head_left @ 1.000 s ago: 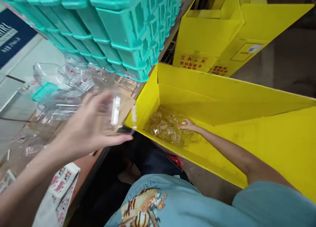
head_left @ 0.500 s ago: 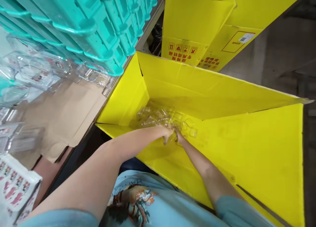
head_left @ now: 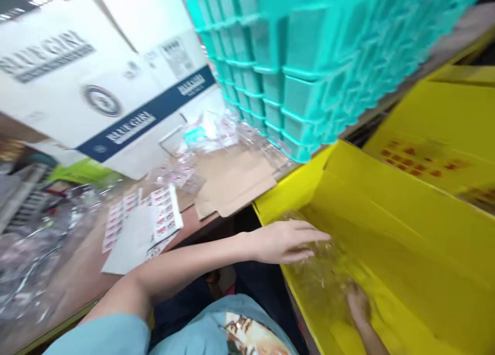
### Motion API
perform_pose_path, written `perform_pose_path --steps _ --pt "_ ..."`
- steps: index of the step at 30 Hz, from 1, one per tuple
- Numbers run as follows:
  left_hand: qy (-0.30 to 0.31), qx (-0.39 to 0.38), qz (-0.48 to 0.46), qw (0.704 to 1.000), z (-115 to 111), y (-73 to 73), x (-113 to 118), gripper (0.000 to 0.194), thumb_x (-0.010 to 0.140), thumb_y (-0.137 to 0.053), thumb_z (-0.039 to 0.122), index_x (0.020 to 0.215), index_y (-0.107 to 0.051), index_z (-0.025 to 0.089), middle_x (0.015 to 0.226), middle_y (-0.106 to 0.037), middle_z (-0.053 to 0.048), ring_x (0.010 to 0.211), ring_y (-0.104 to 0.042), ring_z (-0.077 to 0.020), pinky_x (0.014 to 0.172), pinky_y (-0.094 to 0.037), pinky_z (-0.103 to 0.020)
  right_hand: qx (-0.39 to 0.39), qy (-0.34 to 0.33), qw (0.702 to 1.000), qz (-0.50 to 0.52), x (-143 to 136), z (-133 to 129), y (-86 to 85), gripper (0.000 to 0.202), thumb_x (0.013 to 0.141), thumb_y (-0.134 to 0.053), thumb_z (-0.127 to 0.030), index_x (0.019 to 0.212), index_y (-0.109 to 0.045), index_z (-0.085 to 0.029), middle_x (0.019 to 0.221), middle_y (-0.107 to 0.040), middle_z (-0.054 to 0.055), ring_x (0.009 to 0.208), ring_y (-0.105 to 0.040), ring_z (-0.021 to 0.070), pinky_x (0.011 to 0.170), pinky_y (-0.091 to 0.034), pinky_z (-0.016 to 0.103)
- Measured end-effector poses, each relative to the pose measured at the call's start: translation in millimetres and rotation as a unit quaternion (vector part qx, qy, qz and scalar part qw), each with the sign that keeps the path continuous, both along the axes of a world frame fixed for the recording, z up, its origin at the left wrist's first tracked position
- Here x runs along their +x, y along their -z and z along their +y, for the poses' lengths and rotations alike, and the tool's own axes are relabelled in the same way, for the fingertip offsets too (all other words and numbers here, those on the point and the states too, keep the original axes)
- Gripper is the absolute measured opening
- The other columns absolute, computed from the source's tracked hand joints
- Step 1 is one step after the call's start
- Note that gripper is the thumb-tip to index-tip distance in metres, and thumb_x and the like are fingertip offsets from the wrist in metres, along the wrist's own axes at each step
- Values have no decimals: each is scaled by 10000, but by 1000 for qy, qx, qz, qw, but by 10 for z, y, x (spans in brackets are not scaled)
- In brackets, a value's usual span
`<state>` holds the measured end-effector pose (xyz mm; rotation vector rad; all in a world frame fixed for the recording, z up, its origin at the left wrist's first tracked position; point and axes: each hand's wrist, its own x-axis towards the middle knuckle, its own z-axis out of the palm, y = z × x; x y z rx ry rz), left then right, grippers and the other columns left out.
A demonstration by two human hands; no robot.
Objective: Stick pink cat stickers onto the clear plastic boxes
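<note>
Two hands [head_left: 288, 241], two yellow boxes [head_left: 390, 210], one brown cardboard piece [head_left: 234, 180], many teal bins [head_left: 301, 95]

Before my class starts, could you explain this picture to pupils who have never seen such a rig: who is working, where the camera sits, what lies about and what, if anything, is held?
There is no machine: a person works with two bare hands, seen from a camera worn on the head. The left hand is over an open yellow box; the right hand reaches inside. Clear plastic pieces show near them, but blur hides whether either is gripped. On the table lie printed sheets, brown cardboard and transparent packaging. Turquoise containers stand stacked beside a white carton.
</note>
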<state>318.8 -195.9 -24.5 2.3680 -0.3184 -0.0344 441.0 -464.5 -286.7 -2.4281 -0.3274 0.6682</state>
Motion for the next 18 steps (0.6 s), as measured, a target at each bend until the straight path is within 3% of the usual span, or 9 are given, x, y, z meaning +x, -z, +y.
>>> perform_pose_path --steps 2,4,5,8,11,13,15,16,18 --pt "-198 30 -117 973 450 -259 -599 385 961 -435 230 1335 -525 213 1291 -617 -115 1216 -576 -187 1041 -464 -311 28 30 997 -63 253 148 -109 753 837 -167 -706 1194 -656 -259 909 -683 175 985 -658 487 719 -525 657" --pt "-392 100 -173 898 881 -429 -1219 320 952 -452 210 1241 -588 236 1225 -647 -93 1176 -595 -196 1048 -464 -367 112 52 977 -173 455 443 -421 740 832 -285 -689 1255 -630 -190 1061 -667 221 1126 -599 479 866 -502 645" --pt "-471 137 -192 850 1095 -489 -1504 300 943 -466 224 1209 -605 235 1193 -655 -89 1162 -599 -206 1048 -465 -393 174 47 954 -240 498 654 -667 691 852 -351 -646 1256 -631 -159 1117 -655 235 1150 -588 459 927 -489 617" --pt "-567 215 -140 782 1733 -626 -2165 340 913 -476 276 1224 -593 207 1235 -615 -100 1202 -572 -229 1065 -452 -423 350 -88 879 -310 281 1524 -1647 397 924 -497 -418 1248 -626 -227 1177 -659 149 1104 -629 316 1040 -458 492" --pt "-598 282 -10 750 2323 -730 -2486 672 822 -560 367 1444 -395 174 1450 -431 -173 1357 -426 -315 1107 -374 -502 406 -334 797 -298 -391 2604 -2567 362 956 -487 -369 1292 -570 -265 1176 -669 109 1102 -622 255 1008 -480 424" --pt "-564 309 105 759 2662 -775 -2531 934 750 -628 434 1539 -195 182 1567 -252 -207 1461 -235 -376 1134 -274 -568 336 -459 777 -270 -913 3301 -2926 630 906 -541 -512 1453 -406 -231 1396 -530 154 1286 -494 303 1049 -435 470" --pt "-505 326 204 773 2955 -789 -2480 1112 651 -708 469 1555 -118 202 1609 -144 -221 1488 -91 -423 1127 -193 -629 216 -516 792 -244 -1343 3887 -3061 1010 716 -695 -656 1535 -248 -271 1559 -296 195 1384 -331 444 1007 -398 616" --pt "-478 331 241 777 3083 -784 -2432 1167 590 -746 475 1551 -138 212 1611 -134 -230 1484 -82 -443 1111 -193 -648 170 -533 800 -218 -1496 4119 -3067 1090 659 -751 -634 1543 -218 -285 1556 -278 215 1369 -331 482 972 -401 641" --pt "-440 333 261 792 3293 -751 -2322 1180 492 -788 478 1515 -259 222 1585 -221 -246 1445 -237 -448 1067 -305 -605 137 -543 808 -183 -1660 4435 -3015 991 688 -758 -531 1523 -280 -294 1466 -397 219 1290 -441 461 935 -439 596"
